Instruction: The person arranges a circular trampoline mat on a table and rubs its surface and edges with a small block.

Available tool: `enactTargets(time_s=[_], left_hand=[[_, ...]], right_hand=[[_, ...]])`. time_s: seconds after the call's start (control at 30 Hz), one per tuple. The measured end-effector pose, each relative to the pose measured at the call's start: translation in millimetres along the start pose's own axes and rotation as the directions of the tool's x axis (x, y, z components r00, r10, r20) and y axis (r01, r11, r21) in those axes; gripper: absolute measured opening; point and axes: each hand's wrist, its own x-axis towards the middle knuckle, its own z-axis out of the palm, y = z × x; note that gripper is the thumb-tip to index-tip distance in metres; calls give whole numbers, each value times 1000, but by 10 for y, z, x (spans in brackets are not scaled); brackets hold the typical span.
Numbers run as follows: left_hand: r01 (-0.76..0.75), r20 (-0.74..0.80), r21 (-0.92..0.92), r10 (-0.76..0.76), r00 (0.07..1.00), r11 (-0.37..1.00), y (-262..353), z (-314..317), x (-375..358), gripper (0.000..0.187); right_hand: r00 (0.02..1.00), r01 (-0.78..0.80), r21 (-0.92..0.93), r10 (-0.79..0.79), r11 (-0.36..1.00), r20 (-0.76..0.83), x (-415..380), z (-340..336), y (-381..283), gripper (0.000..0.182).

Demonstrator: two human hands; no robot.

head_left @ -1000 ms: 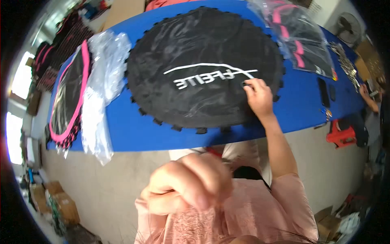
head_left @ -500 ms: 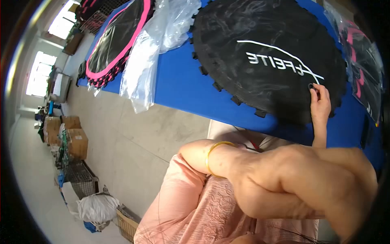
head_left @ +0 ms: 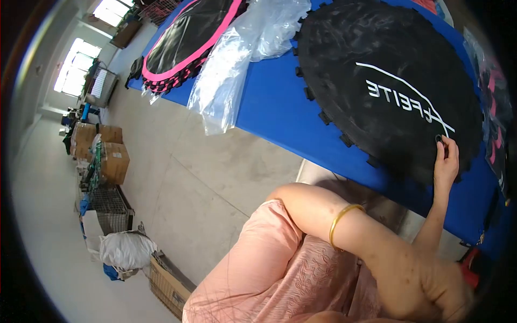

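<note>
A large round black mat (head_left: pixel 377 107) with small tabs along its rim lies on the blue-covered table (head_left: pixel 269 107). White lettering and a thin white curved line mark its face. Above its near right part, my right hand (head_left: pixel 447 159) pinches a small dark ring-like piece (head_left: pixel 439 139) close to the line's end. My left hand (head_left: pixel 431 282), its wrist carrying a gold bangle (head_left: pixel 336 226), is bent close to the camera at the lower right, across my right forearm in view. Its fingers are mostly hidden, so I cannot make out what they hold.
Clear plastic bags (head_left: pixel 223 81) lie left of the mat, beside a black mat with a pink border (head_left: pixel 188 43). Bagged pink and black pieces (head_left: pixel 493 107) lie at the right. Cardboard boxes (head_left: pixel 114 161), a wire cage (head_left: pixel 107 207) and a white sack (head_left: pixel 126 247) stand along the left.
The view has turned, so the table and mat sit further right and lower. My left hand has shifted down and right in view. My right hand still pinches the small dark piece.
</note>
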Motion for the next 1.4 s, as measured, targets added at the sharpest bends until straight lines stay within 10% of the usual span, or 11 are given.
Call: enactTargets(time_s=[0.17, 0.27, 0.5, 0.87, 0.97, 1.0, 1.03, 1.07, 1.13, 1.27, 1.4], left_hand=[[388, -10, 346, -410, 912, 854, -85, -44, -414, 27], [326, -153, 449, -288, 945, 832, 144, -238, -377, 25], [216, -309, -116, -242, 920, 969, 521, -18, -224, 23], [145, 65, 33, -147, 987, 989, 173, 38, -170, 35], [504, 216, -187, -465, 859, 843, 182, 130, -259, 39], [167, 413, 550, -440, 797, 818, 331, 202, -226, 43], [-417, 537, 844, -531, 656, 338, 396, 228, -204, 48], [-438, 562, 827, -519, 644, 351, 264, 114, -341, 48], [336, 525, 338, -472, 708, 879, -234, -236, -872, 17], [658, -148, 610, -753, 641, 441, 556, -508, -857, 16], [522, -610, 772, -191, 769, -361, 873, -898, -1177, 23]], right_hand=[[1000, 11, 9, -11, 1000, -21, -7, -14, -31, 19], [999, 25, 9, -25, 1000, -37, 0, 13, 8, 18], [996, 77, -21, -78, 997, -33, -2, 42, 74, 19], [999, 36, -10, -36, 999, -27, -13, 22, 22, 19], [996, 82, -9, -82, 997, -41, -5, 41, 84, 19], [996, 74, -14, -74, 997, -47, -11, 29, 26, 18], [998, 53, 7, -53, 999, -27, -5, 28, 8, 17], [1000, 29, 18, -29, 999, -9, -7, 16, 14, 16], [992, 103, 62, -98, 993, -79, -7, 30, -69, 16], [990, 104, -10, -104, 995, -93, -38, -86, -303, 17], [969, 190, -4, -188, 982, -160, -34, -40, -241, 14]])
